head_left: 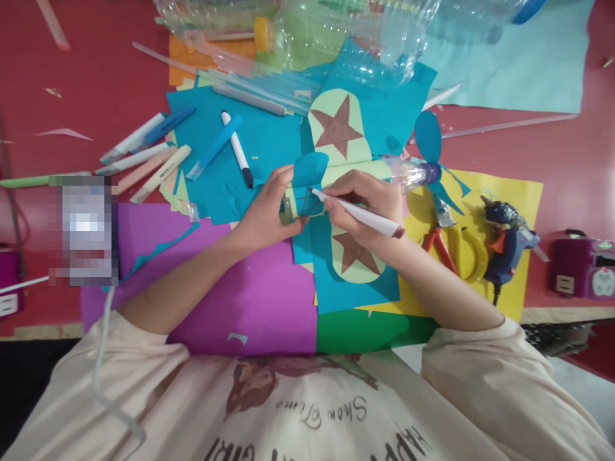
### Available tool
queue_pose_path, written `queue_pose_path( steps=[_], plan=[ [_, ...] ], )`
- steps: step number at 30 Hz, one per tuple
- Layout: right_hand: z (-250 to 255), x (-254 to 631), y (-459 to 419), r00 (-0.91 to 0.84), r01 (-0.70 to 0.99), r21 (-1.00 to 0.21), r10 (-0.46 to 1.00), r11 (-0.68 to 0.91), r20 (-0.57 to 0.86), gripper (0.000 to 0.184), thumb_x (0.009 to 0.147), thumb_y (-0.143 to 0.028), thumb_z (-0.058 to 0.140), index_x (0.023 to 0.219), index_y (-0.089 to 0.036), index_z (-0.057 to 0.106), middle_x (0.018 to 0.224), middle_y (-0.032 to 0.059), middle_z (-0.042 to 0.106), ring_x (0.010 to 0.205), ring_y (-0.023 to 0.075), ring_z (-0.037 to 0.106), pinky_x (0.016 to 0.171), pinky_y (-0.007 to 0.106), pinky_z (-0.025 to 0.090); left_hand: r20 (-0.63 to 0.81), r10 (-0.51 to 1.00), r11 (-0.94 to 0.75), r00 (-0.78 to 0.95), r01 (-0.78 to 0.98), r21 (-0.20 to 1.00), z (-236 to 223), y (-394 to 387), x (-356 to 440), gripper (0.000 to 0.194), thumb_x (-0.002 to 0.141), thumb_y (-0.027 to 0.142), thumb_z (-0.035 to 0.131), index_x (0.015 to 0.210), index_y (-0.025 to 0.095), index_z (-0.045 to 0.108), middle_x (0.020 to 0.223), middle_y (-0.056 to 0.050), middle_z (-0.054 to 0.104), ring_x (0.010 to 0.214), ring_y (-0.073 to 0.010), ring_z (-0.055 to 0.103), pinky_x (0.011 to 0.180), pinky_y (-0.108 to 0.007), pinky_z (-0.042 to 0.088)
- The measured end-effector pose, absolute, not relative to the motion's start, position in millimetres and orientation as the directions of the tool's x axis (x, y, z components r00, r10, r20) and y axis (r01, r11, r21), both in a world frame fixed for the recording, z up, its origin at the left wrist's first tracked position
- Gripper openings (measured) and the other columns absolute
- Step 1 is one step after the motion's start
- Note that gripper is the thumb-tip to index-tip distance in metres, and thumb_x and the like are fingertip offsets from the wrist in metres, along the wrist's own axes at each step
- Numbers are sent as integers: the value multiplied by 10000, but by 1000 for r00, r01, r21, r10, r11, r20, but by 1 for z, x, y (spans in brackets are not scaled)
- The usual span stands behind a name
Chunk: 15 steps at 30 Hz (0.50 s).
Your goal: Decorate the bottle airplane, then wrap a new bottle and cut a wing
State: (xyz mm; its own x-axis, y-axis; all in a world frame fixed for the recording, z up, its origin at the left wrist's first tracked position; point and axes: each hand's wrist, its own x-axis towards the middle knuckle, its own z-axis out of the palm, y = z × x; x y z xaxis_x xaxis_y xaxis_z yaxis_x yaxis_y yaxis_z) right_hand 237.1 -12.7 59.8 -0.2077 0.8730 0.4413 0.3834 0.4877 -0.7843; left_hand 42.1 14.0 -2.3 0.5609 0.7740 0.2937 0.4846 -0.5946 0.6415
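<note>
A paper-and-bottle model plane (343, 137) lies on coloured paper sheets. It has pale green wings with brown stars, a blue tail and a blue propeller (428, 137) on a clear bottle nose. My left hand (269, 208) is closed on the plane's body near the tail, pinching it steady. My right hand (368, 205) grips a white marker (358, 212), whose tip touches the body just beside my left fingers.
Several markers (158, 153) lie at the left on blue paper (259, 137). Red-handled pliers (439, 240) and a blue glue gun (507, 240) rest on yellow paper at the right. Clear plastic bottles (307, 25) crowd the far edge. Purple paper (240, 288) lies in front of me.
</note>
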Motion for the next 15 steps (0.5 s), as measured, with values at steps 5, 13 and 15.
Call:
queue_pose_path(
  steps=[5, 13, 15],
  plan=[
    [61, 236, -13, -192, 435, -753, 868, 494, 458, 153, 828, -263, 578, 696, -197, 534, 629, -28, 590, 549, 77, 526, 496, 216, 392, 276, 799, -562, 535, 501, 658, 1, 13, 43, 596, 826, 407, 611, 1289, 178, 314, 1388, -180, 440, 1337, -328, 425, 1035, -458, 447],
    [67, 240, -15, -288, 522, -654, 835, 547, 469, 112, 846, -242, 556, 737, -216, 552, 688, -15, 639, 600, 98, 594, 545, 232, 452, 195, 841, -471, 505, 503, 725, 12, 14, 43, 536, 803, 406, 645, 1210, 205, 360, 1285, -137, 524, 1235, -278, 518, 982, -417, 479],
    [67, 240, -15, -286, 524, -652, 834, 549, 473, 109, 856, -260, 567, 755, -217, 568, 706, -9, 657, 637, 108, 625, 582, 239, 478, 170, 858, -428, 484, 492, 758, 16, 14, 43, 507, 792, 382, 654, 1181, 213, 378, 1210, -116, 565, 1136, -252, 577, 935, -397, 506]
  ],
)
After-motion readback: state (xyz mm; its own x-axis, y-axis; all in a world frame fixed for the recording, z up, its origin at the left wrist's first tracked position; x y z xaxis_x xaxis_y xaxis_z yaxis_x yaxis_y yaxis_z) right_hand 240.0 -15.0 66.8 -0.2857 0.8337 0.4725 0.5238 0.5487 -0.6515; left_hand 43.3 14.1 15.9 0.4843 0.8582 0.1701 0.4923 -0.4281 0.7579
